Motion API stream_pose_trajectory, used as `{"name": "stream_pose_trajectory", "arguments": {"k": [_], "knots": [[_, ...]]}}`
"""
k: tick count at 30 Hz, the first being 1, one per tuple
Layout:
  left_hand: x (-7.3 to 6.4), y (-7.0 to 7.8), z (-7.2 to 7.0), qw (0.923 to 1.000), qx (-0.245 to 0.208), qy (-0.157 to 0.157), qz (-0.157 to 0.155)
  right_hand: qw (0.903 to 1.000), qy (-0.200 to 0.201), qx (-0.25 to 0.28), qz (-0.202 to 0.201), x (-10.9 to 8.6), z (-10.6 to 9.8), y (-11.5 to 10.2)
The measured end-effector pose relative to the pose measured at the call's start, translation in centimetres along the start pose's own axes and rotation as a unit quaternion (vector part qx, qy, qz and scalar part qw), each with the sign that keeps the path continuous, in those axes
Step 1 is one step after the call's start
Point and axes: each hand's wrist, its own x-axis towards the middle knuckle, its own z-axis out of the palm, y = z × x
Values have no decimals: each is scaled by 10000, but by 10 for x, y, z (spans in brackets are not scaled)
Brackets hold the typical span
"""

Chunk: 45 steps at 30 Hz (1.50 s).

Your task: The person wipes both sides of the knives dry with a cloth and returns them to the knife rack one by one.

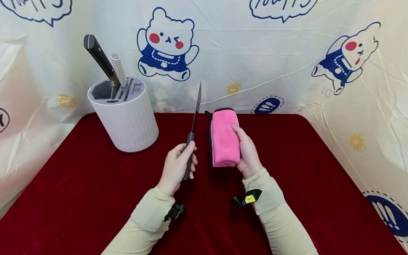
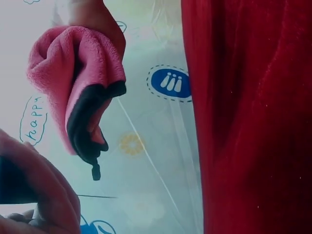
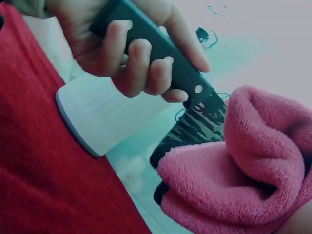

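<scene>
My left hand [image 1: 176, 164] grips the dark handle of a knife [image 1: 198, 101], its blade pointing up and away from me. The right wrist view shows the fingers curled round that handle, with part of the blade behind the cloth. In my right hand [image 1: 249, 152] is a folded pink towel [image 1: 224, 138] with black edging, the thumb lying on its near side. A black loop [image 2: 96, 171] hangs from the towel in the left wrist view. In the head view, knife and towel are held up side by side, with a gap between them.
A white knife block [image 1: 124, 124] stands at the back left on the red cloth-covered table [image 1: 204, 212]. It holds a black-handled knife [image 1: 100, 58] and a white-handled tool [image 1: 118, 69]. A printed curtain [image 1: 223, 42] hangs behind the table and along its sides.
</scene>
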Motion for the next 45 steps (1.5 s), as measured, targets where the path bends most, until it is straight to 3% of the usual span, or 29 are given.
{"name": "stream_pose_trajectory", "arguments": {"k": [5,12,22,26,36,45], "knots": [[1,-2,0,9988,464,136,75,9949,451,-796,-417,-2,7,9],[1,-2,-2,9946,977,331,91,9837,562,-1517,-791,-7,18,23],[0,-5,2,9952,940,248,-148,9680,438,-2145,-1227,-16,30,37],[1,-7,3,9955,901,285,-106,9644,287,-2253,-1356,-19,32,39],[2,-11,4,9840,1676,489,358,9524,190,-2524,-1697,-23,35,45],[-2,-12,8,9764,1960,580,698,9535,76,-2389,-1834,-25,38,47]]}}
